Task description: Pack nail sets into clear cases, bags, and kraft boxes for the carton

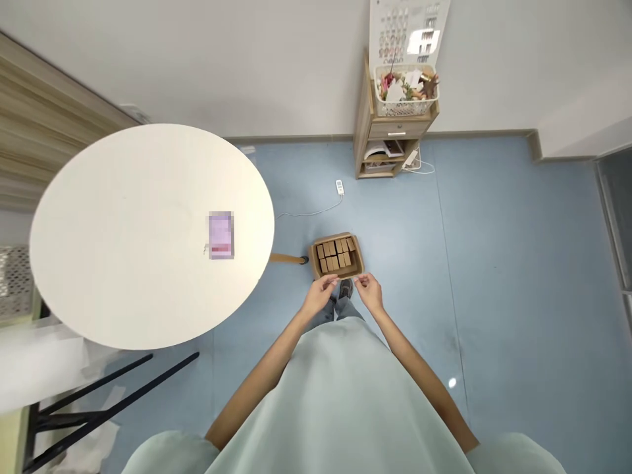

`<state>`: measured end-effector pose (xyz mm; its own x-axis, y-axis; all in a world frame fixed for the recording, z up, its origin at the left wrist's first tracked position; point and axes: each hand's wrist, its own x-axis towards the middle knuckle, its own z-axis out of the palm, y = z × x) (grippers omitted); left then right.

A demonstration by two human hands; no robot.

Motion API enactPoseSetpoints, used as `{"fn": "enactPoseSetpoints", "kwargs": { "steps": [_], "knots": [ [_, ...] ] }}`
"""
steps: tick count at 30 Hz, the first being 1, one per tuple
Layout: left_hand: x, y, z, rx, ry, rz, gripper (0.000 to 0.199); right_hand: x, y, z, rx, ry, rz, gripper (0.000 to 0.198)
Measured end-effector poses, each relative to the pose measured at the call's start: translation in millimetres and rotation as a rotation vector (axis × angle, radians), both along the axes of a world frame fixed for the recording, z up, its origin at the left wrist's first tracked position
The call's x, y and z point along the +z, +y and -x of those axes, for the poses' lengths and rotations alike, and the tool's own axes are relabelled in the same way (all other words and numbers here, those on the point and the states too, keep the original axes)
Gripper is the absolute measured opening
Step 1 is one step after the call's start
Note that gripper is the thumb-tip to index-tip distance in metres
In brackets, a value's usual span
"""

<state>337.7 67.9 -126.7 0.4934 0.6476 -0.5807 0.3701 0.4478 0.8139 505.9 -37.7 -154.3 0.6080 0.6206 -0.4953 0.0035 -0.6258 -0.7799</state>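
Note:
A brown cardboard box [313, 264] with its top open sits in front of my feet, seemingly on the floor. Several small brown cartons [336, 262] stand inside in two rows; part of its bottom shows at the near side. My left hand [322, 294] is over the near left corner of the box, thumb and fingers pinched together. Over the near right corner, my right hand [370, 291] has its fingertips drawn together in the same way. Whatever lies between the fingertips is too small to make out, and I cannot tell whether they touch the box rim.
A white round table [148, 197] stands at left, with a blurred purple item [221, 235] on it. Its wooden leg [288, 259] ends beside the box. A white cable [316, 212] crosses the blue floor. A wooden cabinet [372, 125] bearing a white basket [405, 107] is against the wall.

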Motion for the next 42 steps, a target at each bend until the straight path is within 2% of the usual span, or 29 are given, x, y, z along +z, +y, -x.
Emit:
{"fn": "enactPoseSetpoints", "kwargs": {
  "steps": [5, 10, 15, 20, 23, 27, 35, 39, 42],
  "knots": [
    [37.0, -8, 9, 0.071, -0.034, -0.054, 0.053, 38, 9, 2, -0.001, 0.054, -0.163, 0.037],
    [66.9, -18, 21, 0.158, -0.034, -0.105, 0.052, 69, 17, 9, 0.062, 0.079, -0.254, 0.04],
    [84.1, -28, 43, 0.18, -0.066, -0.113, 0.054, 101, 18, 29, 0.133, 0.038, -0.301, 0.041],
    [97.1, -37, 82, 0.204, -0.137, -0.153, 0.052, 126, 18, 76, 0.146, 0.136, -0.395, 0.041],
    [106.2, -43, 121, 0.216, -0.199, -0.167, 0.051, 135, 17, 121, 0.165, 0.151, -0.431, 0.041],
    [115.1, -50, 196, 0.272, -0.246, -0.211, 0.051, 141, 16, 198, 0.245, 0.108, -0.448, 0.041],
    [129.3, -63, 354, 0.571, -0.273, -0.231, 0.05, 147, 13, 352, 0.433, 0.042, -0.465, 0.042],
    [134.1, -70, 407, 0.72, -0.279, -0.249, 0.048, 156, 17, 407, 0.558, 0.052, -0.459, 0.04],
    [129.1, -72, 437, 0.806, -0.276, -0.238, 0.051, 158, 29, 439, 0.667, 0.083, -0.471, 0.037]
  ]
}}
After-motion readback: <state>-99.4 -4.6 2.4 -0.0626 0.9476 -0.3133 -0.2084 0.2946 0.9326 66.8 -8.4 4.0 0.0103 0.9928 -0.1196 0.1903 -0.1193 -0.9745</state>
